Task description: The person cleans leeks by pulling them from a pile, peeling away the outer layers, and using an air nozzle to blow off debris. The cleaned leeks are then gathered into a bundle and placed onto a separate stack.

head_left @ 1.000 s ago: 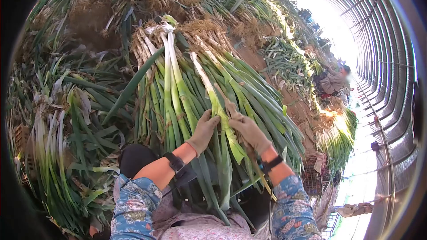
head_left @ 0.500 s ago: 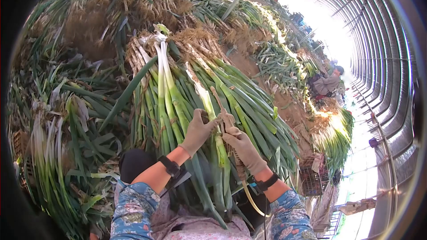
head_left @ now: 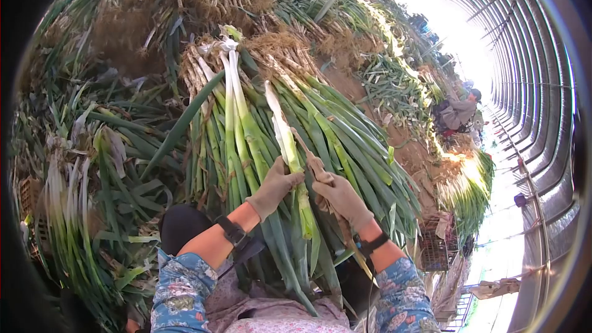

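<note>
My gloved left hand (head_left: pixel 274 191) is closed around the green stalk of a large green onion (head_left: pixel 284 134), its white end pointing away from me. Close on its right, my gloved right hand (head_left: pixel 345 200) grips a cloth-wrapped air blow gun (head_left: pixel 317 165) with a thin nozzle beside the stalk. A pale hose trails from the tool toward my lap. Under both hands lies a big pile of green onions (head_left: pixel 364 142), roots at the far end. Several peeled white green onions (head_left: pixel 230 86) rest on it, left of my left hand.
More onions (head_left: pixel 68 209) lie in a heap at the left, and rooted bundles (head_left: pixel 228 3) line the back. A dark crate (head_left: pixel 435 250) stands at the right. Farther off, another person (head_left: pixel 457 113) sits by onion piles under the greenhouse frame (head_left: pixel 536 86).
The brownish outer skin on the held onion's shaft has come away, leaving it whiter. The nozzle has shifted slightly nearer to me along the stalk. My left hand keeps its grip.
</note>
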Demonstrator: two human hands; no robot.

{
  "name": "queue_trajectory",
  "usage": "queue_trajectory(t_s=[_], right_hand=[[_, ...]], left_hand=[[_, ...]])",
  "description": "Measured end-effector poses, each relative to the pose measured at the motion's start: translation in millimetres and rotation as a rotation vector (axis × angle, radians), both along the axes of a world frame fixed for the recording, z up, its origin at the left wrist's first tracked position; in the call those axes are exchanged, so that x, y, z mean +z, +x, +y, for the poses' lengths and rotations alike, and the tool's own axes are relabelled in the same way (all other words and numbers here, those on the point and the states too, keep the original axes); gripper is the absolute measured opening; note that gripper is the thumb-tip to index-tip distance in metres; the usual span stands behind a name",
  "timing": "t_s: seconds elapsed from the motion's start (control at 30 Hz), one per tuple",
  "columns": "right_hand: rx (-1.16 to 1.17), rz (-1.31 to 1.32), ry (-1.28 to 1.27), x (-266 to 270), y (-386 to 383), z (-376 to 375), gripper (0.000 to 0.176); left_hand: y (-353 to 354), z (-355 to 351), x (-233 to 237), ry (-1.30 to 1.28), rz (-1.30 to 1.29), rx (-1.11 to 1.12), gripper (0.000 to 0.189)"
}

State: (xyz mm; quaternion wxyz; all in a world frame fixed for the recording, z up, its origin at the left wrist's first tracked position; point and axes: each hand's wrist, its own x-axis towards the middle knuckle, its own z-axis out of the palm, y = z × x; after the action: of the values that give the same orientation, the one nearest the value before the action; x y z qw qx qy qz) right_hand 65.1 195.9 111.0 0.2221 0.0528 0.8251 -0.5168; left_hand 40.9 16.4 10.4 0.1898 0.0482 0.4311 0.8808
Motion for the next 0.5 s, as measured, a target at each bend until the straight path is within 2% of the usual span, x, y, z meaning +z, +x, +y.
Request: queue_trajectory(t_s=[0.13,0.27,0.3,0.37,0.4,0.5], right_hand=[[0.184,0.178,0.223,-14,-48,-14,0.029],[0.108,0.163,0.237,-20,-89,-27,0.035],[0.152,0.161,0.219,-22,-97,-29,0.036],[0.186,0.313,0.367,-33,-117,-32,0.038],[0.15,0.305,0.358,-35,-123,-28,0.04],[0.01,0.236,0.262,-7,-125,-29,0.044]], left_hand=[[3,-4,10,0.067,-0.041,0.064,0.049],[3,-1,8,0.014,-0.017,0.11,0.047],[3,2,5,-0.004,-0.009,0.126,0.047],[4,-1,13,-0.011,-0.018,0.12,0.048],[6,-3,17,0.016,-0.03,0.108,0.048],[8,-9,19,0.054,-0.034,0.088,0.049]])
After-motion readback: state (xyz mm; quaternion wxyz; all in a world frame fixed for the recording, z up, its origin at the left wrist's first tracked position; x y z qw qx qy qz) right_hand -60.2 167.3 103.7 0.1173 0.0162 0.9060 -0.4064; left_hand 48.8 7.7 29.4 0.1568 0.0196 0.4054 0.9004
